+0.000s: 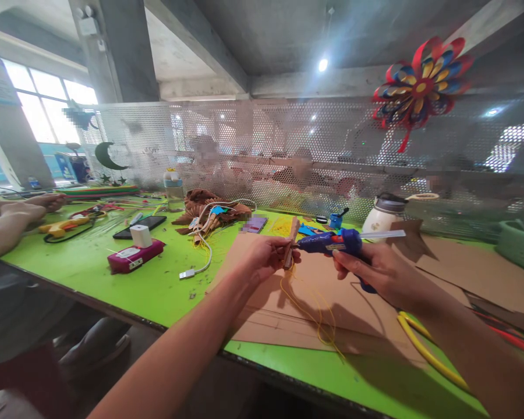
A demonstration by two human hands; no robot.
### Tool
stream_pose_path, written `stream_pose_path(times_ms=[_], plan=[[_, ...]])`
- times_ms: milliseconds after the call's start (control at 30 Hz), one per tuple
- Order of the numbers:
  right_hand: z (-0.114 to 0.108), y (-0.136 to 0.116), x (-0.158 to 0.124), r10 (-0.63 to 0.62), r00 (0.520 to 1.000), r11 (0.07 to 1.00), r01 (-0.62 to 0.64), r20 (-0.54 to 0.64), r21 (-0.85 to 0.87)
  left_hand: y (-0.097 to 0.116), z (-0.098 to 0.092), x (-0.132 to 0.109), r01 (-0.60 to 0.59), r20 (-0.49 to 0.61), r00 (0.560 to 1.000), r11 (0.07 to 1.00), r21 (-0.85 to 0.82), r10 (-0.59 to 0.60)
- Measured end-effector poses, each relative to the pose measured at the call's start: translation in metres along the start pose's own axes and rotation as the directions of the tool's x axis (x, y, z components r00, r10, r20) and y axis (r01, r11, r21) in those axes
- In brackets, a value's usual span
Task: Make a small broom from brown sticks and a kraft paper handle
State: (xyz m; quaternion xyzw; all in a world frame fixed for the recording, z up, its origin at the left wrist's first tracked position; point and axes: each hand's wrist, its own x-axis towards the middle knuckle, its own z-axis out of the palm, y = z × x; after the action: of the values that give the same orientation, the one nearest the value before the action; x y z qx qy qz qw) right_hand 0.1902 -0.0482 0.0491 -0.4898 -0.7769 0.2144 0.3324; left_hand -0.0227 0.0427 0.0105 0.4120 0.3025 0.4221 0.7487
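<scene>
My left hand (262, 257) is closed on a small brown cardboard strip (291, 238), held upright above the table. Yellow string (317, 314) hangs from the strip down onto a sheet of brown cardboard (288, 302). My right hand (378, 273) grips a blue hot glue gun (338, 242), its nozzle pointing left and touching the strip. A clear glue stick (384, 234) sticks out of the gun's back end.
A green table (148, 285) carries a magenta box (135, 257) with a white cube, a white USB cable (201, 262), a black phone (140, 227), brown paper pieces (209, 209) and a white bottle (382, 218). Another person's arms (13, 218) reach in at left. A perforated screen (266, 151) stands behind.
</scene>
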Motion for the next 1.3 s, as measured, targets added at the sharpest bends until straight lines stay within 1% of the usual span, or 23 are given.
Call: stream_pose_path(times_ms=[100,233,333,500,600,667,900,1100,1300], plan=[[0.0001,-0.0012,-0.0008,-0.002,1.0,1.0,0.001,0.009,0.005,0.0002,-0.0009,0.0009,0.001,0.006,1.0,1.0,0.0,-0.001],[0.0011,-0.0057,-0.0017,-0.047,0.999,0.998,0.047,-0.001,0.033,0.0008,-0.0009,0.0019,0.008,0.004,1.0,1.0,0.001,-0.008],[0.0009,-0.0083,-0.002,-0.055,0.998,0.998,0.055,0.007,0.021,0.0009,-0.0009,0.0023,0.011,-0.001,1.0,1.0,0.003,-0.011],[-0.0012,-0.0079,-0.0007,-0.012,1.0,0.999,0.012,0.009,0.029,0.0006,0.0015,-0.0002,0.015,-0.011,1.0,1.0,0.006,-0.015],[-0.0023,-0.0067,0.0003,0.032,0.999,0.999,-0.032,-0.006,0.009,0.0012,0.0052,-0.0028,0.02,-0.03,0.999,1.0,0.007,-0.02],[-0.0026,-0.0061,0.0005,0.035,0.999,0.999,-0.035,-0.014,-0.009,0.0018,0.0071,-0.0041,0.026,-0.039,0.999,1.0,0.006,-0.026],[-0.0018,-0.0048,-0.001,0.002,1.0,0.999,-0.003,0.03,0.032,0.0023,0.0064,-0.0037,0.028,-0.033,0.999,1.0,-0.007,-0.028],[-0.0036,-0.0054,-0.0023,-0.039,0.996,0.999,0.038,0.076,0.013,0.0027,0.0072,-0.0031,0.013,-0.038,0.999,1.0,-0.023,-0.014],[-0.0056,-0.0042,-0.0014,-0.065,0.994,0.998,0.063,0.09,0.022,0.002,0.0069,-0.0018,0.014,-0.05,0.999,1.0,-0.015,-0.015]])
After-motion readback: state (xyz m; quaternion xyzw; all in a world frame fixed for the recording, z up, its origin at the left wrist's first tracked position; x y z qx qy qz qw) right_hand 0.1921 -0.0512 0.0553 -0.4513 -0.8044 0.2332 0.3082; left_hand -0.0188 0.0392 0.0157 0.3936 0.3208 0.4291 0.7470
